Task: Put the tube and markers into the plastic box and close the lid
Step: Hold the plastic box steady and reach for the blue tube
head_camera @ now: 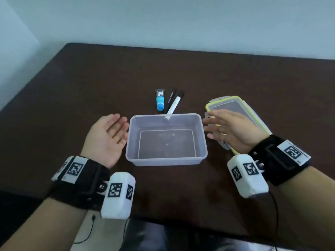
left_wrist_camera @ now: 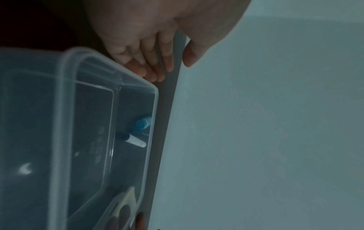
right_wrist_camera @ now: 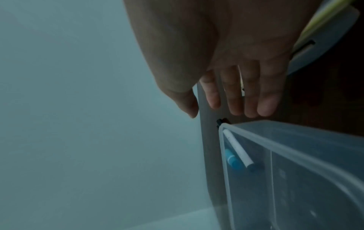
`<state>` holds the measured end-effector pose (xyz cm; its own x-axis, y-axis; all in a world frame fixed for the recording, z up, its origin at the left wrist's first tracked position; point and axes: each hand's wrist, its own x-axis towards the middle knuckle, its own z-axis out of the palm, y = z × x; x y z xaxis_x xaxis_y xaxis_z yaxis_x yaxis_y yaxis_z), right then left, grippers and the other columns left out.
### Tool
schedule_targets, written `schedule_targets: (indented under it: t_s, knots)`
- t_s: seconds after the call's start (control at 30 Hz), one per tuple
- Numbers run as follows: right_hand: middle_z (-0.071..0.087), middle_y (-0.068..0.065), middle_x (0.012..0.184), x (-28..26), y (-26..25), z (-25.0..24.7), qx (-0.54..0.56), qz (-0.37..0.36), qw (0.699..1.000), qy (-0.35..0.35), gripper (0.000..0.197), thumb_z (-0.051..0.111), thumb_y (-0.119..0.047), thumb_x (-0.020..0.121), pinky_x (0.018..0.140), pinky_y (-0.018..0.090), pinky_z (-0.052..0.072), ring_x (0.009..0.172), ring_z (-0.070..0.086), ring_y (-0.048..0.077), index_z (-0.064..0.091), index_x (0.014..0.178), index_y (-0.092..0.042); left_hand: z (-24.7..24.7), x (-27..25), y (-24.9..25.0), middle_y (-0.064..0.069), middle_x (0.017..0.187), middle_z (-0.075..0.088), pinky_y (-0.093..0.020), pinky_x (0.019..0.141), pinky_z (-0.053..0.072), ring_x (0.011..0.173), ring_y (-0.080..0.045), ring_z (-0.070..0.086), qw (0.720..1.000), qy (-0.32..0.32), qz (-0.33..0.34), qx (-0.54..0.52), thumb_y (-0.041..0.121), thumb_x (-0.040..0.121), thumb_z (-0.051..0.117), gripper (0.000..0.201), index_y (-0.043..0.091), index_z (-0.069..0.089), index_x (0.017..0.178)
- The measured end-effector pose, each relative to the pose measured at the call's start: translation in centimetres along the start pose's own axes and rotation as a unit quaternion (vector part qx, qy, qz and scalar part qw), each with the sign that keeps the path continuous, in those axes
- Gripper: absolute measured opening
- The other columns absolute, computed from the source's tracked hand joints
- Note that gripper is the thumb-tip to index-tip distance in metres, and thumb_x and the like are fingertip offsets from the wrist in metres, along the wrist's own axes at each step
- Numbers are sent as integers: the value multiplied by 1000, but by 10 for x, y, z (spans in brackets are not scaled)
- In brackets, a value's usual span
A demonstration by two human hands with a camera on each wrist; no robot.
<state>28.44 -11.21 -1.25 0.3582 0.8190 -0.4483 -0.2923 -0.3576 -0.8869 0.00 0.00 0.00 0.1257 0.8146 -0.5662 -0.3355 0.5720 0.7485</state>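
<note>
Tube [head_camera: 160, 99] cap toward box [head_camera: 166, 160]; both hands [head_camera: 107, 136] [head_camera: 233, 129] flat, grip released.

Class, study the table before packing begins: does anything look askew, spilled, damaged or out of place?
Nothing stands out. The tube and two markers lie side by side behind the empty plastic box; the lid lies flat to its right. No spill or damage shows.
</note>
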Motion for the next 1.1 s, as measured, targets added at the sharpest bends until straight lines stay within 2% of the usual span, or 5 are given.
schedule_targets:
  t_s: [0.3, 0.47, 0.6, 0.73, 1.1]
  knots:
    - [73, 5, 119, -33, 52, 24, 69, -70, 995, -29, 43, 63, -30, 93, 95, 36, 51, 111, 68, 19, 53, 133, -18, -11, -28, -32, -11, 151, 47, -37, 112, 37, 139, -25, 46, 993, -62, 71, 64, 18, 100, 44, 45, 5, 45, 143]
    - [70, 8, 126, -44, 68, 16, 113, -89, 989, 9, 47, 64, -28, 92, 95, 35, 50, 114, 67, 21, 56, 136, -17, 7, -49, -50, 5, 86, 78, -16, 57, 53, 68, -2, 71, 993, -81, 68, 46, 12, 102, 45, 21, 7, 65, 104]
    - [72, 9, 120, -50, 68, -7, 128, -126, 983, 39, 33, 55, -13, 98, 88, 32, 53, 107, 70, 21, 61, 130, -12, 26, -41, -64, -2, 129, 67, -32, 94, 49, 106, -14, 63, 992, -106, 46, 50, 17, 99, 51, 36, 8, 58, 134]
    - [76, 4, 111, -47, 65, -29, 132, -135, 980, 55, 30, 50, -10, 100, 82, 29, 54, 103, 72, 17, 62, 127, -16, 47, -28, -71, 7, 100, 72, -27, 80, 50, 97, -6, 64, 983, -155, 35, 92, 12, 99, 52, 18, 19, 68, 102]
    - [69, 12, 125, -18, 60, -54, 136, -163, 973, 88, 45, 57, -2, 94, 96, 35, 51, 114, 67, 25, 56, 138, -10, 92, 11, -70, 8, 88, 78, -30, 83, 53, 99, -10, 68, 976, -176, 47, 118, 17, 94, 60, 11, 16, 69, 101]
